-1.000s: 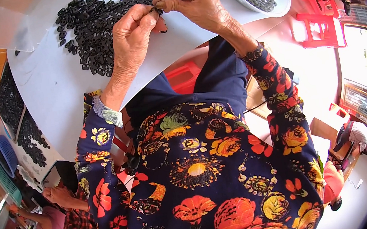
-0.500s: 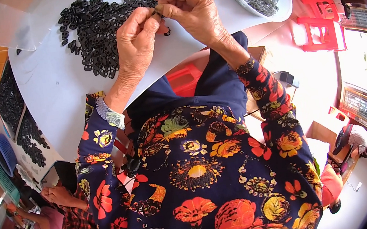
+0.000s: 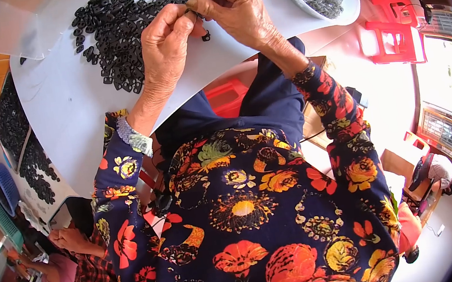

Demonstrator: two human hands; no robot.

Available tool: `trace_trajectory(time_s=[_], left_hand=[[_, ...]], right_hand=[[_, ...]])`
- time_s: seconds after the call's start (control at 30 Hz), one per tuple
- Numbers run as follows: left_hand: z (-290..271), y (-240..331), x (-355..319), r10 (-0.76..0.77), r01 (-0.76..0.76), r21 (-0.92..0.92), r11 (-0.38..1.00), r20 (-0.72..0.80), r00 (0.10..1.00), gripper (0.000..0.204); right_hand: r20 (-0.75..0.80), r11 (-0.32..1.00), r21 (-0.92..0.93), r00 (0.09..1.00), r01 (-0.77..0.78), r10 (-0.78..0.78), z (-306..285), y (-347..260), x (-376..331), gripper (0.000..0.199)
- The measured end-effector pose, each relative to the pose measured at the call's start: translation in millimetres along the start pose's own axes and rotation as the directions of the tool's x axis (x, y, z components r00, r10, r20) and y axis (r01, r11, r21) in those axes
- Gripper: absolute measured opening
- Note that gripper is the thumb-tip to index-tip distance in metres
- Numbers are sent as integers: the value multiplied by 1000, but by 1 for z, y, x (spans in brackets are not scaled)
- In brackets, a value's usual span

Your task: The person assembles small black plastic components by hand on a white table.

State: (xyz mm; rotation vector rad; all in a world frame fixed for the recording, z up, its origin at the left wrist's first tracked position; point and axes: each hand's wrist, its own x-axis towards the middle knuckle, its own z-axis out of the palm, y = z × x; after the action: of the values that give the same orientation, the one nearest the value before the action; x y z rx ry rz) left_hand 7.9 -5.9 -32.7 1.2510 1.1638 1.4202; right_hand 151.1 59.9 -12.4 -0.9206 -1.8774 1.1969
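Note:
My left hand point(image 3: 169, 46) and my right hand point(image 3: 238, 14) meet above the white table point(image 3: 67, 105), fingertips pinched together. Between them sits a small black part, mostly covered by the fingers, and it looks like the pieces in the pile. That pile of small black plastic parts point(image 3: 116, 41), flat with holes, spreads on the table to the left of my hands. One loose black part point(image 3: 206, 36) lies just below my fingertips. To the right of my right hand is a round white basin point(image 3: 347, 11) full of small clear, greyish pieces.
Red plastic stools point(image 3: 394, 42) stand at the right. On the left are more black parts point(image 3: 11, 121), a blue basket point(image 3: 5, 187) and a green basket point(image 3: 2, 221). A person in a checked shirt point(image 3: 98, 277) sits at the lower left; others are further off.
My right wrist and forearm have shifted slightly right, and the fingertips have turned a little. Both hands stay pinched together at nearly the same place.

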Motion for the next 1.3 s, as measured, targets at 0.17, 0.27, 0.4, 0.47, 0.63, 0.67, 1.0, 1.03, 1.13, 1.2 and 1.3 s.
trace_trajectory(time_s=[0.17, 0.27, 0.4, 0.47, 0.63, 0.67, 1.0, 1.03, 1.13, 1.2, 1.3], left_hand=[[-2, -2, 0, 29, -30, -13, 999, -23, 999, 15], [-1, 4, 0, -24, 22, -52, 998, -45, 999, 12], [0, -1, 1, -43, 38, -106, 994, -42, 998, 13], [-1, -3, 1, -43, 37, -105, 994, -52, 998, 14], [-1, -1, 2, 9, -12, -58, 998, -51, 999, 14], [-1, -1, 2, 7, -10, -57, 998, -51, 999, 14], [-1, -5, 3, -94, 78, -254, 964, -50, 994, 13], [-1, -5, 3, -109, 92, -267, 959, -52, 993, 13], [-2, -4, 3, -109, 92, -252, 963, -50, 993, 14], [-5, -6, 3, -74, 67, -212, 975, -24, 997, 16], [-10, -9, 2, -54, 56, -153, 987, 14, 998, 19]], right_hand=[[-61, 991, 118, 996, -63, 71, 5, 3, 0, 22], [73, 978, 192, 995, -74, 61, -8, 13, 10, 27], [157, 995, 100, 987, 28, -44, -17, 2, 16, 25], [162, 998, 59, 986, 35, -45, -15, 0, 17, 20], [50, 994, -110, 999, 19, -14, -2, -8, 8, 17], [-12, 998, -60, 1000, 14, -14, 4, -6, 4, 17], [154, 998, -34, 987, 55, -50, -18, 0, 21, 21], [156, 998, -34, 986, 56, -50, -17, 1, 21, 21], [185, 997, 70, 981, 40, -52, -13, 1, 20, 19], [80, 998, -51, 996, 38, -34, -9, -6, 15, 17], [-61, 1000, 2, 998, 31, -31, 5, -3, 6, 17]])
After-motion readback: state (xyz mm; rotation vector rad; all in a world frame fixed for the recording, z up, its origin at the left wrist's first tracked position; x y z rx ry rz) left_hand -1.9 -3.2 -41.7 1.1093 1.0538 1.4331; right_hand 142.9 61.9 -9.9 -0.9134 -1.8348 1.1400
